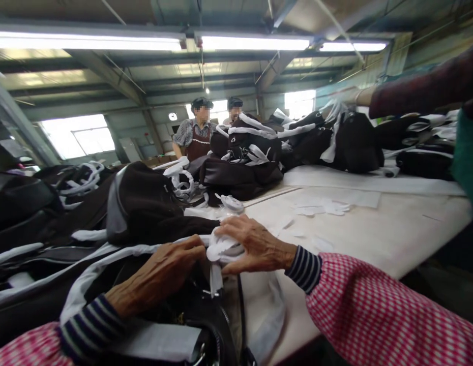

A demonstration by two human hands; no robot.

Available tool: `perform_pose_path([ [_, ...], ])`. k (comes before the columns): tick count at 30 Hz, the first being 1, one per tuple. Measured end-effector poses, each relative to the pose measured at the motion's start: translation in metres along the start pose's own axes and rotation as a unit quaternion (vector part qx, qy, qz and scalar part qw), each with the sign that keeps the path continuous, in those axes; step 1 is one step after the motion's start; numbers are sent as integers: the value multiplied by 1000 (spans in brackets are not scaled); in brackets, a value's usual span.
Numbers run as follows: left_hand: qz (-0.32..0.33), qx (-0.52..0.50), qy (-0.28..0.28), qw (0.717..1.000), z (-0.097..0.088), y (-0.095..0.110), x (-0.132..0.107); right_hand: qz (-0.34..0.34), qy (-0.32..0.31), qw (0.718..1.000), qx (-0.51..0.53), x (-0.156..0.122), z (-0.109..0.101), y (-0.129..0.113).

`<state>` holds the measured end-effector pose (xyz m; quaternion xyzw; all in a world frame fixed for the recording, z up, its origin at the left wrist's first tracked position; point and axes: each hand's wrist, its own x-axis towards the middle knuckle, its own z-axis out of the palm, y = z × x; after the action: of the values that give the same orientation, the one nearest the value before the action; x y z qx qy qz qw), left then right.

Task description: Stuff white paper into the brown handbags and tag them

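A black bag (145, 295) lies in front of me, with metal rings and an open zipper along its right side. Its strap (135, 250) is wrapped in white material. My left hand (164, 269) is closed, its curled fingers at this wrapped strap; the fingertips are partly hidden. In my right hand (255, 246) is a bunched white wrapping strip (223, 249), held between thumb and fingers right beside my left fingertips. A short white piece hangs below the bunch toward the bag's hardware. White paper (160, 341) shows at the bag's near side.
More black bags (141, 203) with white-wrapped straps pile up on the left and across the back. Paper scraps (322, 207) lie on the pale table (358, 239). At right, another person's arm (419, 94) reaches over the bags. Two people stand beyond the pile.
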<state>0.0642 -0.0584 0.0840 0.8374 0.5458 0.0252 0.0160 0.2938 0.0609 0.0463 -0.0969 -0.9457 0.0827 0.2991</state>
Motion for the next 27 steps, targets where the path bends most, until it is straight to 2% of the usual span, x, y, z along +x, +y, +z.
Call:
perform_pose_path([
  [2, -16, 7, -7, 1000, -2, -1, -3, 0, -26, 999, 21, -3, 15, -2],
  [4, -26, 11, -11, 1000, -1, -3, -4, 9, -35, 999, 31, -6, 22, -2],
  [8, -52, 11, 11, 999, 4, -5, -2, 31, -42, 998, 27, -12, 18, -7],
  [11, -64, 28, 6, 998, 6, -5, 1, 39, -46, 998, 30, -20, 17, -17],
  [16, -67, 45, 19, 997, 5, -3, 1, 37, -92, 995, 26, -33, 32, -26],
  [19, -48, 38, 25, 998, -2, 4, 3, 69, -125, 989, 34, -35, 41, -21],
  [23, -45, 65, 9, 997, -8, 10, 13, 107, -91, 990, 11, -31, 37, -21],
  [25, -47, 62, -15, 997, -1, 6, 12, 117, -67, 991, -12, -31, 28, -25],
  [27, -35, 55, -15, 998, 15, -4, 1, 131, -43, 989, -47, -33, 18, -27],
])
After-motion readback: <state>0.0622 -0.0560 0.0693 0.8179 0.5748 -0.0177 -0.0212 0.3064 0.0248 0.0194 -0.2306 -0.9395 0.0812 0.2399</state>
